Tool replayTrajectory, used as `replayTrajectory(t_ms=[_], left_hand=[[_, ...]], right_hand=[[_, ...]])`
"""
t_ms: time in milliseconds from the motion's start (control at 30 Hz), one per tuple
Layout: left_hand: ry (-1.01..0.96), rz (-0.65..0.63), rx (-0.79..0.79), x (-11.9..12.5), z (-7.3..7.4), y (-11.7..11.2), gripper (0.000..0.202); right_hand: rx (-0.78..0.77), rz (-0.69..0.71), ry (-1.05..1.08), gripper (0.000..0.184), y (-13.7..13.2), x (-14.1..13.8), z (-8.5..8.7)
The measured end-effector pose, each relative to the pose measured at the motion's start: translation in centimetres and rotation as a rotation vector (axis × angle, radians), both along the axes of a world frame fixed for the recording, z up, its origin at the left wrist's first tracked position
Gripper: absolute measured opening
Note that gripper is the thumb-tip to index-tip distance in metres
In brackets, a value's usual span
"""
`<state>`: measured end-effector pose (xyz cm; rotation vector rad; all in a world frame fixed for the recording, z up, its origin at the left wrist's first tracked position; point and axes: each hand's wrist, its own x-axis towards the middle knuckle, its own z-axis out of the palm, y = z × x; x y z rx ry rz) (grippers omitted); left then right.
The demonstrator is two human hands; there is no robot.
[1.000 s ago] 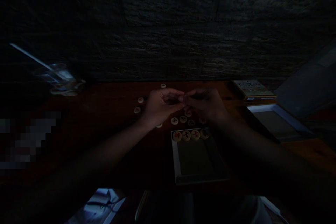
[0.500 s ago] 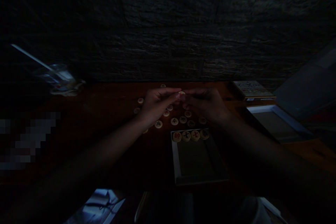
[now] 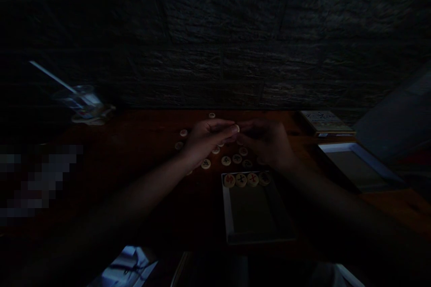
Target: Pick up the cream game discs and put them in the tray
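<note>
Above the scattered pieces, my left hand (image 3: 205,141) and my right hand (image 3: 269,139) meet at the fingertips. Pinched between them is a round Chinese chess piece (image 3: 237,128), partly covered by my fingers. Below my wrists stands an open shallow box (image 3: 227,208). Along its far edge lies a row of several pieces with red or black characters, among them a red-marked piece (image 3: 229,180). More loose pieces lie around and beneath my hands, such as a black-marked piece (image 3: 206,164) and another piece (image 3: 226,160). Dim light hides the right hand's finger details.
A box lid or second shallow tray (image 3: 357,152) lies at the right, with a closed printed box (image 3: 326,122) behind it. A glass with a straw (image 3: 85,101) stands at the back left. A stone wall (image 3: 215,63) rises behind the wooden table (image 3: 141,130).
The held piece has turned, so its red-marked face no longer shows clearly. Both hands stay together at the fingertips. The whole view has shifted slightly.
</note>
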<state>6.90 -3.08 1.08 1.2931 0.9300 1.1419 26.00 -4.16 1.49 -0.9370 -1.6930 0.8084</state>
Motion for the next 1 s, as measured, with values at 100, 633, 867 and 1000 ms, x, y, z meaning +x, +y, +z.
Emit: replayTrajectory(t_ms=[100,633,867,1000], left_hand=[[-0.026,-0.021,-0.04,0.0,0.4,-0.2,0.039],[-0.159,-0.27,-0.101,-0.4,0.4,0.3,0.026],[-0.189,-0.276,-0.175,-0.6,0.7,0.3,0.021],[-0.2,-0.284,-0.244,-0.6,0.8,0.3,0.025]], right_hand=[[0.157,-0.041,-0.126,0.028,0.1,0.2,-0.2],[0.354,0.019,-0.26,0.028,-0.3,0.5,1.0],[0.393,0.035,-0.288,0.028,-0.3,0.4,1.0],[0.35,0.004,-0.318,0.034,-0.5,0.5,0.9]])
